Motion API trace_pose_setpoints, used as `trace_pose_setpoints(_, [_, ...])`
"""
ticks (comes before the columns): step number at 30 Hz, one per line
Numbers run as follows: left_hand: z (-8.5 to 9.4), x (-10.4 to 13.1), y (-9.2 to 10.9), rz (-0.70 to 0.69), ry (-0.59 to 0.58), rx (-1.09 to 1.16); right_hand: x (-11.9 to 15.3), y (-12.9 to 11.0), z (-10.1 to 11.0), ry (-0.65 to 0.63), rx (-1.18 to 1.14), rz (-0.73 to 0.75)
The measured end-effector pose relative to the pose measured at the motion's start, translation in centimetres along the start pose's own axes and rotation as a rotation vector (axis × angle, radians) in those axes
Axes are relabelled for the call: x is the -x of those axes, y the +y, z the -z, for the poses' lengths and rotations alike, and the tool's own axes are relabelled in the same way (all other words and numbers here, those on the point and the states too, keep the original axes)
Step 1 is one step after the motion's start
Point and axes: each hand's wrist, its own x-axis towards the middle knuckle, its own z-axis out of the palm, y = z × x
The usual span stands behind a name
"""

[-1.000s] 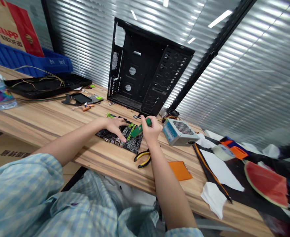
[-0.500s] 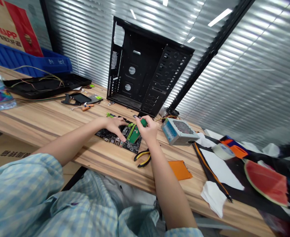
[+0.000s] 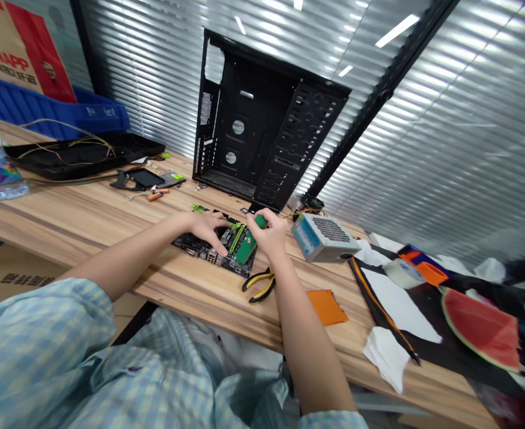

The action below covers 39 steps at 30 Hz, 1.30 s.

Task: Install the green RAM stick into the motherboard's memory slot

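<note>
Pinched the green card point(image 3: 247, 247) by its far end between thumb and fingers of the right hand point(image 3: 270, 235), over the circuit board point(image 3: 190, 243); contact between them unclear. Rested the left hand point(image 3: 211, 231) on the circuit board, fingers spread, apart from the right hand. Saw pliers point(image 3: 255, 277) just beside the circuit board, toward the front edge of the surface point(image 3: 190, 286), a black case point(image 3: 255, 119) upright behind, and a power supply point(image 3: 325, 238) to the right.
</note>
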Motion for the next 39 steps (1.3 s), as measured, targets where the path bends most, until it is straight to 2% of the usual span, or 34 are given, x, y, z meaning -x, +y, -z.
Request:
trace_pose_setpoints(8, [0.0, 0.0, 0.0, -0.003, -0.003, -0.006, -0.3, 0.8, 0.1, -0.034, -0.042, -0.097])
trace_pose_setpoints(16, [-0.1, -0.1, -0.1, 0.001, 0.019, 0.031, -0.3, 0.5, 0.0, -0.112, -0.065, -0.119])
trace_pose_setpoints(24, [-0.1, -0.1, -0.2, 0.007, 0.007, 0.022, -0.5, 0.5, -0.1, -0.156, -0.212, -0.219])
trace_pose_setpoints(32, [-0.4, -0.1, -0.2, 0.000, 0.028, 0.009, -0.6, 1.1, -0.2, -0.184, -0.242, -0.233])
trace_pose_setpoints(36, [-0.4, -0.2, -0.3, -0.002, 0.032, 0.002, -0.6, 1.2, -0.3, -0.141, -0.177, -0.217])
trace_pose_setpoints(39, [-0.5, -0.4, -0.5, 0.000, 0.027, -0.002, -0.5, 1.4, -0.2, 0.012, -0.082, -0.248])
